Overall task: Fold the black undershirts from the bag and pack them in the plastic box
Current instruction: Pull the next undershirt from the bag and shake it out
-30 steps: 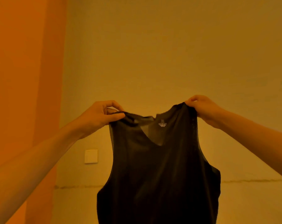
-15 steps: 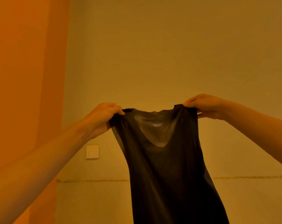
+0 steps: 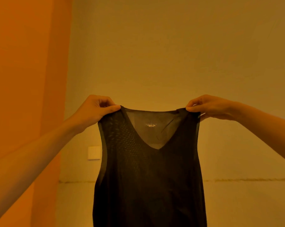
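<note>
As held: undershirt [image 3: 148,169] hangs lengthwise straight down, neckline level, between left hand [image 3: 96,110] and right hand [image 3: 208,106], each pinching one shoulder strap; neither nearer.

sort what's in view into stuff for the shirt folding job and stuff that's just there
For the job: undershirt, held up in the air; left hand and right hand, each pinching a shoulder strap. Bag and box are not in view.

Just there: wall; switch on it; orange panel at the left.
</note>
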Tool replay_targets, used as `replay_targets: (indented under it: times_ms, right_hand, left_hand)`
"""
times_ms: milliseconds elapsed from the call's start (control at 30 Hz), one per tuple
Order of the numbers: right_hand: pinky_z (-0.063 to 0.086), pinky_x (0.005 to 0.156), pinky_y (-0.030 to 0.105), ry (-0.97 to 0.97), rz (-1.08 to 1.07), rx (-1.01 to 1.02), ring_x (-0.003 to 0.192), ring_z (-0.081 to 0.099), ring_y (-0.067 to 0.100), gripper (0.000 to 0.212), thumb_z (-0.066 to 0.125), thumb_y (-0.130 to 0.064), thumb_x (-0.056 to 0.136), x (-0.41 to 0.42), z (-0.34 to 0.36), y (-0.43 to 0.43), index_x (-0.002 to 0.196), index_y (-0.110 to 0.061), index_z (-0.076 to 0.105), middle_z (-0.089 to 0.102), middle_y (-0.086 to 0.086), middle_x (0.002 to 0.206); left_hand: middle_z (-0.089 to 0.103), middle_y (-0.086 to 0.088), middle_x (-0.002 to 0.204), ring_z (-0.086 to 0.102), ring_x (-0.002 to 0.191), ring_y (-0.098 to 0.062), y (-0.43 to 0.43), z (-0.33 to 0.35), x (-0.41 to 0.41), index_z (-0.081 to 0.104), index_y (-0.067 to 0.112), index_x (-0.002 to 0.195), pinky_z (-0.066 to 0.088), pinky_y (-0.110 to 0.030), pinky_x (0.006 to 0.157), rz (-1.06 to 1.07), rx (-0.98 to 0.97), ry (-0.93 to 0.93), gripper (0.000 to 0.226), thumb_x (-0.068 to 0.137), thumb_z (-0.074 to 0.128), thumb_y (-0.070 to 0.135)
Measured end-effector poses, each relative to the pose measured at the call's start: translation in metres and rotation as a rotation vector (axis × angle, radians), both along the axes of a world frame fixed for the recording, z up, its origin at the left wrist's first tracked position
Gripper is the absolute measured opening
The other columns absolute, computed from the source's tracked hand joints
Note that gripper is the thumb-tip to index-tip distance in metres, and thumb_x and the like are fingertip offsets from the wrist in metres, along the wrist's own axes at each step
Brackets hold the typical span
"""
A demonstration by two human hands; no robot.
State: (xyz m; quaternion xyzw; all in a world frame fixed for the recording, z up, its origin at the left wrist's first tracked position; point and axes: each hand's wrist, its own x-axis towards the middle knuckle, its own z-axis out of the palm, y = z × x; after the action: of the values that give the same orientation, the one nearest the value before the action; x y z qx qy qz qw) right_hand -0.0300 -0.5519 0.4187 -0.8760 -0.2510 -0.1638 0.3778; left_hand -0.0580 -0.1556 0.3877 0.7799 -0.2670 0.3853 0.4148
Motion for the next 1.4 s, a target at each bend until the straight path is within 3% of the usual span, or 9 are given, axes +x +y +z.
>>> replay_targets:
  times_ms: [167,400,500,633,800,933,1100,1233,1400]
  right_hand:
    - [0.057,0.078,0.03,-0.019,-0.016,0.03,0.101,0.066,0.024,0.023,0.057,-0.026,0.102,0.001,-0.007,0.002,0.104,-0.005,0.067,0.068,0.011,0.105]
    - [0.054,0.081,0.025,0.056,0.082,-0.086,0.099,0.07,0.016,0.018,0.06,-0.014,0.1,-0.005,-0.014,0.016,0.108,-0.006,0.073,0.075,0.007,0.104]
    - [0.052,0.08,0.025,0.052,0.116,-0.041,0.094,0.067,0.016,0.018,0.057,-0.013,0.101,-0.004,-0.02,0.02,0.103,-0.003,0.072,0.072,0.007,0.098]
    - [0.051,0.083,0.03,0.057,0.178,0.1,0.09,0.063,0.017,0.015,0.057,-0.013,0.1,0.0,-0.031,0.025,0.097,-0.002,0.068,0.066,0.007,0.092]
    - [0.054,0.083,0.035,-0.108,0.061,0.189,0.09,0.064,0.018,0.014,0.065,-0.021,0.097,0.004,-0.046,0.029,0.097,-0.007,0.068,0.068,0.006,0.091]
    - [0.055,0.082,0.037,-0.239,-0.011,0.259,0.091,0.066,0.022,0.015,0.067,-0.022,0.096,-0.004,-0.059,0.033,0.1,-0.008,0.07,0.07,0.011,0.096]
    - [0.052,0.081,0.036,-0.355,0.066,0.302,0.086,0.065,0.018,0.01,0.066,-0.021,0.097,-0.056,-0.081,0.033,0.096,-0.013,0.071,0.07,0.005,0.09]
    - [0.05,0.067,0.017,-0.369,0.184,0.307,0.078,0.065,0.009,0.01,0.065,-0.021,0.094,-0.108,-0.095,0.032,0.095,-0.011,0.069,0.068,-0.002,0.082]
    - [0.045,0.053,0.013,-0.349,0.155,0.296,0.063,0.059,0.004,0.008,0.064,-0.017,0.095,-0.116,-0.1,0.034,0.093,-0.01,0.069,0.065,-0.007,0.07]
  left_hand:
    - [0.067,0.01,0.066,0.065,0.067,0.001,0.012,0.0,0.0,0.072,0.021,0.086,0.05,-0.013,0.053,0.074,0.08,-0.028,0.015,0.093,0.068,0.033]
    - [0.07,0.001,0.087,0.065,0.084,-0.011,0.014,-0.007,-0.001,0.072,0.021,0.094,0.048,-0.017,0.066,0.097,0.172,-0.041,0.014,0.098,0.063,0.03]
    - [0.071,-0.004,0.092,0.064,0.086,-0.012,0.01,-0.012,0.004,0.073,0.018,0.094,0.047,-0.02,0.072,0.043,0.073,0.012,0.017,0.099,0.062,0.031]
    - [0.07,-0.005,0.087,0.065,0.07,-0.001,0.006,-0.017,0.009,0.071,0.015,0.093,0.049,-0.013,0.057,0.067,-0.02,-0.019,0.019,0.102,0.06,0.028]
    - [0.068,-0.011,0.086,0.065,0.084,-0.026,0.012,-0.029,0.017,0.071,0.016,0.094,0.049,-0.031,0.07,0.224,0.116,-0.143,0.016,0.099,0.063,0.029]
    - [0.068,-0.005,0.083,0.066,0.085,-0.027,0.014,-0.045,0.006,0.071,0.018,0.092,0.056,-0.044,0.079,0.238,0.17,-0.145,0.015,0.098,0.065,0.029]
    - [0.067,0.001,0.073,0.062,0.064,-0.001,0.012,-0.073,-0.044,0.07,0.022,0.082,0.046,-0.011,0.056,0.056,0.017,-0.167,0.014,0.095,0.068,0.025]
    - [0.068,0.013,0.072,0.066,0.071,-0.003,0.016,-0.088,-0.083,0.071,0.022,0.082,0.052,-0.014,0.062,-0.12,-0.103,-0.174,0.01,0.086,0.07,0.03]
    - [0.068,0.005,0.078,0.067,0.076,-0.009,0.02,-0.09,-0.088,0.073,0.025,0.082,0.055,-0.02,0.066,-0.163,-0.171,-0.141,0.01,0.082,0.07,0.035]
